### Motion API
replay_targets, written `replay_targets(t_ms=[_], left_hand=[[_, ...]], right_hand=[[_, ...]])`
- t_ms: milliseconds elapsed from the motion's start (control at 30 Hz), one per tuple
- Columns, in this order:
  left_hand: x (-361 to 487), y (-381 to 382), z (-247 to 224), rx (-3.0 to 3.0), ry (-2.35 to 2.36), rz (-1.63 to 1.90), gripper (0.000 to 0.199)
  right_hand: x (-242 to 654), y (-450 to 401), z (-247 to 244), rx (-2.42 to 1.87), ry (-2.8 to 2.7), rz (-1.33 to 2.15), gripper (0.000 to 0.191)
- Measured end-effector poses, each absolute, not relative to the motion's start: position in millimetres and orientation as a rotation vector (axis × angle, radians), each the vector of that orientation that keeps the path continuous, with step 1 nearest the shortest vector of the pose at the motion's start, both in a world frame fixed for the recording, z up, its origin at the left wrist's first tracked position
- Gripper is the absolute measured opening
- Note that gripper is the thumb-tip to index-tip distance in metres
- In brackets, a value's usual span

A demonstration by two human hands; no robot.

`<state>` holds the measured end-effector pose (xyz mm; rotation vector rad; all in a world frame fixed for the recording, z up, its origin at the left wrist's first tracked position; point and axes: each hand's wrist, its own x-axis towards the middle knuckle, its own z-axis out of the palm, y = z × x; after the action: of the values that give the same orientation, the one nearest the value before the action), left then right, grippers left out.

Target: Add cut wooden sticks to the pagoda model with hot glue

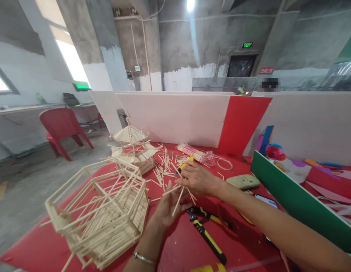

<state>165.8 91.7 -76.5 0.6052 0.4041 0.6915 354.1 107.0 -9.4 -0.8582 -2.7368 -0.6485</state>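
Note:
Several thin wooden sticks (178,202) cross each other in a star-like bundle between my two hands. My left hand (167,206) is below them, fingers curled round the sticks. From the right, my right hand (196,177) pinches the sticks near where they cross. On the left stands a large open frame of sticks (107,215) with a slatted base. Behind it is a small stick pavilion (131,145) with a pointed roof. Loose sticks (165,166) lie scattered beyond my hands. Yellow-and-black pliers (206,236) lie just in front of my hands.
A packet of sticks (194,154) and a coil of wire (224,164) lie at the back of the red table. To the right are a pale green case (243,181), a phone (266,201) and a green board (294,200). A white partition (175,119) stands behind.

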Motion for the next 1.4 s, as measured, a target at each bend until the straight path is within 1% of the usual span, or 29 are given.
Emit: replay_targets(t_ms=[67,367,467,600,733,867,933,967,1067,1100,1167,1200,1300,1400], left_hand=[[164.2,93.6,-78.9,0.627,0.386,0.642,0.043],[158.3,99.9,-82.6,0.646,0.296,0.551,0.049],[161.1,96.3,-82.3,0.605,0.275,0.55,0.052],[167.9,91.1,-79.7,0.545,0.251,0.684,0.056],[170.7,90.3,-77.8,0.587,0.315,0.727,0.041],[167.2,93.9,-76.6,0.634,0.389,0.783,0.027],[166.9,94.5,-77.1,0.678,0.443,0.823,0.026],[167.8,94.0,-77.9,0.707,0.475,0.846,0.027],[173.7,89.7,-81.5,0.797,0.577,0.93,0.025],[176.0,88.0,-82.7,0.838,0.615,0.961,0.026],[179.3,85.7,-84.0,1.011,0.739,1.04,0.036],[180.1,85.4,-84.2,1.117,0.811,1.076,0.042],[179.4,87.8,-83.9,1.345,0.965,1.127,0.054],[176.8,91.6,-84.8,1.349,0.991,1.142,0.056]], right_hand=[[350.9,112.4,-13.5,-0.807,-2.744,-0.685,0.025],[349.4,129.7,-17.5,-0.759,-2.72,-0.74,0.02],[352.5,133.6,-15.1,-0.748,-2.756,-0.726,0.028],[356.6,136.4,-13.6,-0.79,-2.755,-0.659,0.048],[357.1,132.4,-13.8,-0.824,-2.754,-0.586,0.055],[359.4,123.6,-10.0,-0.858,-2.724,-0.301,0.064],[361.7,120.2,-6.9,-0.892,-2.623,-0.127,0.06],[362.6,119.0,-5.6,-0.917,-2.583,-0.058,0.054],[362.8,117.0,-4.3,-1.014,-2.572,0.033,0.02],[362.0,116.4,-4.7,-1.039,-2.592,0.03,0.018],[359.8,114.3,-5.9,-1.059,-2.618,0.004,0.026],[358.5,112.6,-6.4,-1.062,-2.625,-0.003,0.027],[355.1,105.8,-5.9,-1.088,-2.639,-0.024,0.022],[351.4,98.8,-3.5,-1.142,-2.633,-0.044,0.018]])
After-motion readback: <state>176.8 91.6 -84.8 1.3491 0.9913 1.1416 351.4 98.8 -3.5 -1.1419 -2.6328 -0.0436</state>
